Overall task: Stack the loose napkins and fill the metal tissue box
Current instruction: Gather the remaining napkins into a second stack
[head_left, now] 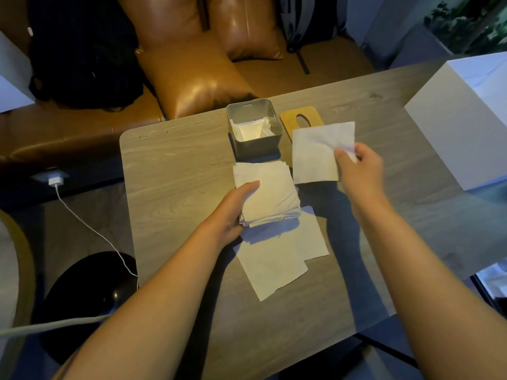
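Note:
My left hand (233,212) grips a thick stack of white napkins (270,194) by its left edge, lifted a little above the table. My right hand (359,167) pinches a single white napkin (315,152) by its right corner, holding it beside the stack. Two loose napkins (277,259) lie flat and overlapping on the table under the stack. The grey metal tissue box (253,133) stands open just beyond the stack, with some white napkins inside. Its wooden lid (300,119), with an oval slot, lies to the right of the box, partly behind the held napkin.
A wooden table (175,174) carries everything. A large white box (463,124) sits at its right edge. A brown leather sofa (189,72) with a black bag (79,53) runs behind the table. A white charger and cable (57,182) lie left, near a black round object on the floor.

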